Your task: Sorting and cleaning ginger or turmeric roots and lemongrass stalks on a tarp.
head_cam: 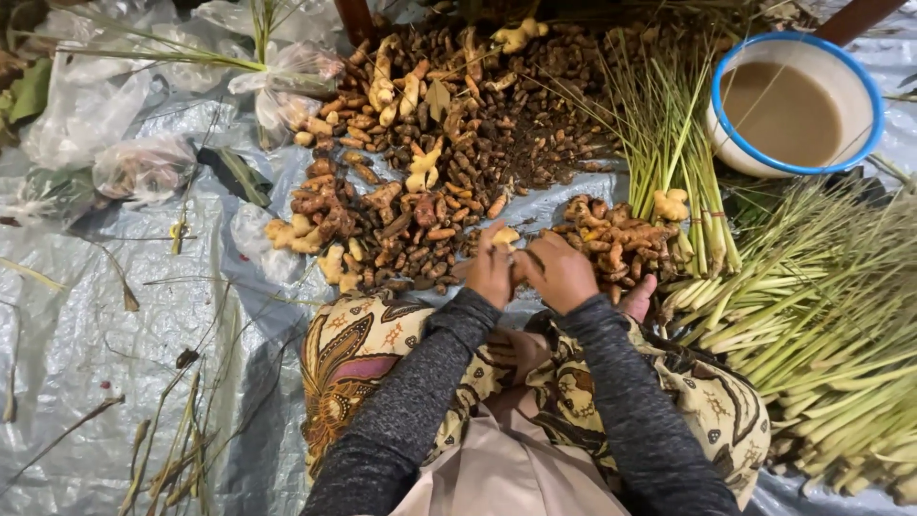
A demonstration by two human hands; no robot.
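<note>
Hands: left hand (pixel 490 274) and right hand (pixel 559 272) together pinch a pale yellow knobbly ginger piece (pixel 504 236).
Ground: crinkled grey plastic tarpaulin (pixel 86 334).

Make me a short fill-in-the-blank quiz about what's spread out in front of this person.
1. The white bowl at the upper right has a ____ rim.
2. The liquid in it is ____.
3. The left hand and right hand meet over a pile of ____.
4. The lemongrass stalks lie on the person's ____ side.

Missing words: blue; brown; roots; right
</note>
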